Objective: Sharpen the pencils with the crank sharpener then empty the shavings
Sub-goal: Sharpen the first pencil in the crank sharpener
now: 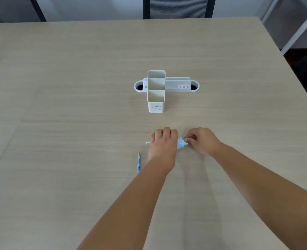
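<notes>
matt wood-grain table (77,123), white plastic organiser (156,105)

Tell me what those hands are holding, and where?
The left hand covers the small light-blue plastic crank sharpener's body; the right hand pinches its crank handle.

An office: a wide meeting table (77,105) with cable grommet (167,85), mesh chair (179,7) behind.

Two bare forearms and hands (162,143), sleeveless, unadorned.
</notes>
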Demonstrator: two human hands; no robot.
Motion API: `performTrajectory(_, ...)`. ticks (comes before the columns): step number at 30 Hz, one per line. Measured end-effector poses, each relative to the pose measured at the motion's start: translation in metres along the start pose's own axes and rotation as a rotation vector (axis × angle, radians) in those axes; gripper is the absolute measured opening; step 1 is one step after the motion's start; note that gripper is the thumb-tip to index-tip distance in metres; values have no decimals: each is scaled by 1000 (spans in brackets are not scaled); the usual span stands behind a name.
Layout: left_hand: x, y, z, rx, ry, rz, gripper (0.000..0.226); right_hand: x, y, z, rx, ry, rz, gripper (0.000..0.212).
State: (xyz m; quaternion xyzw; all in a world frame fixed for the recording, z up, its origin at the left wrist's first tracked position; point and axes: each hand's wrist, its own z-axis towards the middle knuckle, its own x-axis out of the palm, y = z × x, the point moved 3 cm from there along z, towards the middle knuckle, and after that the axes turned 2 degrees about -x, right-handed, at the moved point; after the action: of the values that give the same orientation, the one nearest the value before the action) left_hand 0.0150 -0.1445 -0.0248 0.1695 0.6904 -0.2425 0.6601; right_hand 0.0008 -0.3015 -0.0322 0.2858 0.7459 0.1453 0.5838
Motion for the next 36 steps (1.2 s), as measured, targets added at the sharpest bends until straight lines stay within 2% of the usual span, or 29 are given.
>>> performTrajectory(4, -3, -2, 0, 7, 42, 2, 70, 13, -1, -31, -4, 207, -37, 9)
performTrajectory(8, -3, -3, 0, 11, 46, 21, 68, 1, 8, -64, -36, 198, 262, 11)
performTrajectory(10, -3, -2, 1, 1, 50, 10, 67, -8, 14, -69, -30, 149, 393, 13)
performTrajectory(13, -4, -3, -1, -1, 36, 0, 66, -6, 17, -70, 4, 64, 444, 12)
performTrajectory(16, -6, -3, 0, 8, 19, -22, 66, -3, 16, -73, -5, 4, 405, 11)
performTrajectory(20, -1, -1, -1, 0, -15, 18, 73, -23, 24, -54, -120, -287, 281, 6)
performTrajectory(21, -1, -1, -1, -1, -26, 15, 73, -28, 22, -39, -127, -307, 229, 6)
performTrajectory(22, 0, -1, -1, 1, -36, 9, 72, -31, 21, -23, -130, -281, 154, 9)
performTrajectory(25, -1, -2, 1, -14, -55, -24, 72, -19, 10, 12, -85, -71, -34, 12)
performTrajectory(29, -1, -2, 3, -57, -24, -37, 77, 10, 3, -18, -20, 119, -42, 28)
performTrajectory(33, -3, -4, 1, -18, 1, -43, 71, -7, 8, -59, -54, 153, 207, 15)
performTrajectory(36, -5, -3, 1, -2, 8, -52, 68, -31, 21, -53, -118, 34, 237, 12)
